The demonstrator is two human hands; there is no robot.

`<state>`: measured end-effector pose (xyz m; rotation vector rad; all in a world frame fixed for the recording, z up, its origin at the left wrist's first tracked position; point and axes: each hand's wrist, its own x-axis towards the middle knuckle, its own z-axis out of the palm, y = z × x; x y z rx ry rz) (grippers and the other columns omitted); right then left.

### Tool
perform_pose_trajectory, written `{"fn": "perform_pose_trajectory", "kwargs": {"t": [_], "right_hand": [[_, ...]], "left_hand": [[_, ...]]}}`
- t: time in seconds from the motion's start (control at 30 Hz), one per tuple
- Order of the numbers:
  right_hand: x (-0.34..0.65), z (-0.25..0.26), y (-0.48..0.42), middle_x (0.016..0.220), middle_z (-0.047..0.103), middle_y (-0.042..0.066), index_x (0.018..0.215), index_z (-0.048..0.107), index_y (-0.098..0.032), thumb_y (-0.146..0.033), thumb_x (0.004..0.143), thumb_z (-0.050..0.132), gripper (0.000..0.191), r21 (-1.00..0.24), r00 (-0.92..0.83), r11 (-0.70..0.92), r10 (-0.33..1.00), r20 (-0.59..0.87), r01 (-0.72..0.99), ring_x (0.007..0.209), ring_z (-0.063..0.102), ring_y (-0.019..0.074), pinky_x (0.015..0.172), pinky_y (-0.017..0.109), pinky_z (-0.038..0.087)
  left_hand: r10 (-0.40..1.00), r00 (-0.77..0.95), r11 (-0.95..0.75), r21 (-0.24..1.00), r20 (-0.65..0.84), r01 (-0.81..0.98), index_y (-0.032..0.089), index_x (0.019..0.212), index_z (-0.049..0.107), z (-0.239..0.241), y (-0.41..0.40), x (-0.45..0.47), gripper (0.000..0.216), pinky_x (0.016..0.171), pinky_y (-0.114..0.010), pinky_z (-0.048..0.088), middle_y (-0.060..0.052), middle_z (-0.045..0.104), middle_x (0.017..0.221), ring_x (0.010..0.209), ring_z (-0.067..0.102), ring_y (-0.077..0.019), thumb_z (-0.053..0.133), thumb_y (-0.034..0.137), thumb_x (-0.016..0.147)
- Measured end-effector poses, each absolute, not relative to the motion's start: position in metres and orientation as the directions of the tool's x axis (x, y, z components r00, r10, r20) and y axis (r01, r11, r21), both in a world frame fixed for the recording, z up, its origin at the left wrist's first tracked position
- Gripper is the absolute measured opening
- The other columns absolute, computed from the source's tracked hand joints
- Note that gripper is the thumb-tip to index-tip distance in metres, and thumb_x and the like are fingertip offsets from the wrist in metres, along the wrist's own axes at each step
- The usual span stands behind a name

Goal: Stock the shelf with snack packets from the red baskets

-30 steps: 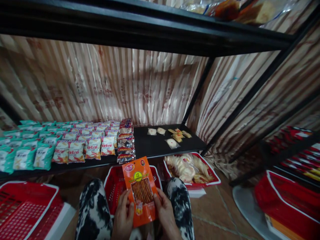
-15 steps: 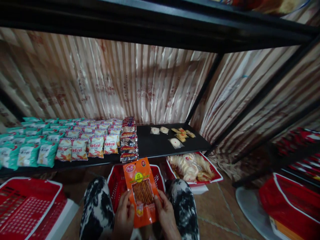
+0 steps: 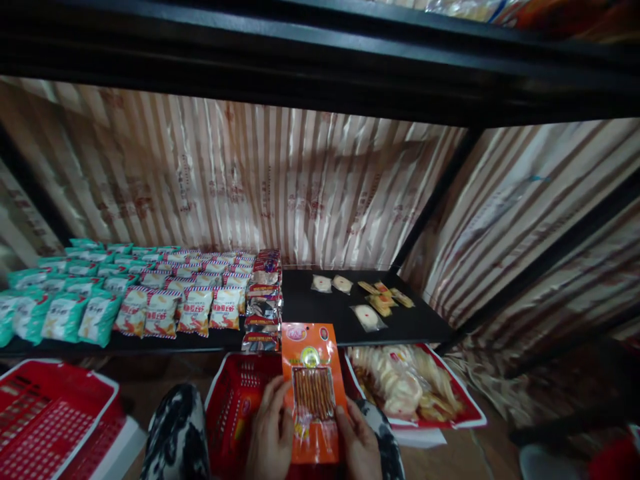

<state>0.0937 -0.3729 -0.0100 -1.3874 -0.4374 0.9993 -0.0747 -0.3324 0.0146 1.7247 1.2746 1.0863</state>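
Observation:
An orange snack packet (image 3: 314, 387) with a clear window showing brown sticks is held upright between my two hands. My left hand (image 3: 273, 427) grips its left edge, thumb at the front. On the right edge, my right hand (image 3: 357, 437) closes with its thumb over the front face. Behind and below the packet is a red basket (image 3: 235, 393), with something orange lying inside. The packet's top reaches the front edge of the black shelf (image 3: 305, 313), near a row of dark red and silver packets (image 3: 263, 307).
Teal snack bags (image 3: 65, 300) and white-and-orange snack bags (image 3: 195, 307) fill the shelf's left part. A few wrapped round cakes (image 3: 367, 317) and yellow packets (image 3: 385, 299) lie on its right. Red baskets stand on the floor at left (image 3: 55, 413) and right (image 3: 475, 417); the right one holds wrapped food.
The packet has moved right and turned more upright, still in both hands. My view has shifted, so the shelf sits lower and its right end farther right.

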Motion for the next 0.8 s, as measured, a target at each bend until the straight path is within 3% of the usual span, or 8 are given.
{"fn": "perform_pose_trajectory", "kwargs": {"t": [0.13,0.33,0.47,0.63,0.8], "right_hand": [[0.105,0.000,-0.359,0.088,0.072,0.004,0.104,0.063,-0.019,-0.046,0.057,0.074,0.056,-0.911,0.558,-0.130,0.754,-0.347,-0.391,0.088,0.065,0.0263,0.071,0.032,0.053],[0.127,0.014,-0.334,0.076,0.073,0.001,0.091,0.065,-0.022,-0.049,0.049,0.074,0.051,-0.915,0.558,-0.152,0.752,-0.352,-0.373,0.072,0.067,0.0258,0.059,0.033,0.053],[0.142,0.015,-0.311,0.071,0.073,0.002,0.087,0.064,-0.022,-0.048,0.047,0.074,0.049,-0.925,0.595,-0.154,0.727,-0.343,-0.346,0.068,0.067,0.0247,0.055,0.031,0.052],[0.162,0.011,-0.271,0.075,0.073,0.002,0.083,0.065,-0.021,-0.046,0.047,0.073,0.045,-0.959,0.590,-0.131,0.765,-0.259,-0.252,0.073,0.067,0.0238,0.062,0.031,0.052],[0.177,0.003,-0.214,0.076,0.072,0.002,0.080,0.067,-0.019,-0.042,0.051,0.071,0.038,-0.967,0.487,-0.105,0.848,-0.208,-0.231,0.075,0.066,0.0223,0.069,0.031,0.051]], "left_hand": [[0.965,0.204,-0.231,0.896,0.162,0.379,0.021,0.115,0.058,0.038,-0.321,-0.054,0.044,0.100,-0.034,0.042,-0.008,0.051,0.130,0.118,0.050,-0.0200,0.040,0.013,0.076],[0.966,0.225,-0.210,0.898,0.129,0.387,0.019,0.111,0.060,0.052,-0.309,-0.028,0.045,0.106,-0.035,0.036,-0.007,0.041,0.139,0.126,0.041,-0.0186,0.038,0.006,0.074],[0.971,0.209,-0.199,0.868,0.113,0.455,0.017,0.110,0.061,0.047,-0.301,-0.007,0.042,0.108,-0.040,0.032,-0.010,0.036,0.143,0.131,0.034,-0.0228,0.042,0.008,0.074],[0.965,0.190,-0.253,0.837,0.181,0.485,0.014,0.112,0.061,0.037,-0.276,0.026,0.039,0.109,-0.045,0.030,-0.012,0.042,0.139,0.132,0.031,-0.0243,0.042,0.015,0.078],[0.989,0.135,-0.117,0.845,0.053,0.522,0.012,0.117,0.058,0.030,-0.233,0.058,0.042,0.110,-0.044,0.027,-0.012,0.044,0.137,0.131,0.033,-0.0241,0.040,0.023,0.081]]}}
